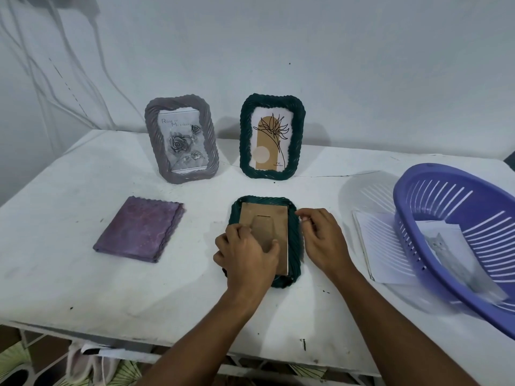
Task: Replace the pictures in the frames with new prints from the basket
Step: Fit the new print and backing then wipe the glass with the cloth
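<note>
Head view, face-down frame [293,240] under both hands [248,254]

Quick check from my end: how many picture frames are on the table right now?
3. A grey frame stands at back left, a green frame stands beside it on its right, and another green frame lies face down in front, under both hands. None seems hidden.

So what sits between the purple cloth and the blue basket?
In the head view, the face-down green frame, with both hands on it, lies between the purple cloth and the blue basket.
</note>
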